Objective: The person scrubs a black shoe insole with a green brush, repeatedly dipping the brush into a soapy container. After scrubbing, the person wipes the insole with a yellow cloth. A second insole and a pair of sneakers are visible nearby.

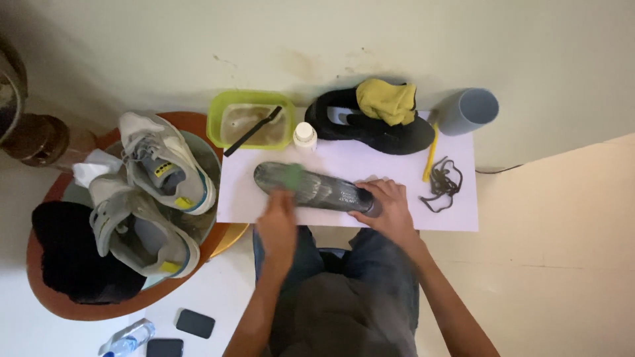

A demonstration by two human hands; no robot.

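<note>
A dark grey shoe insole (317,188) lies flat on a white sheet (456,211) in front of me. My left hand (278,215) grips a small green scrubber (291,175) pressed on the insole's left end; the hand is blurred. My right hand (390,205) presses down on the insole's right end, fingers spread over it. A black shoe (370,125) with a yellow cloth (387,100) stuffed on top lies at the far side of the sheet.
A green tub (215,119) of murky water holds a black brush (254,129). A small white bottle (304,135), a yellow stick (431,155), black laces (443,182) and a grey cup (469,109) sit around the sheet. Two grey sneakers (159,192) rest in a basin at left.
</note>
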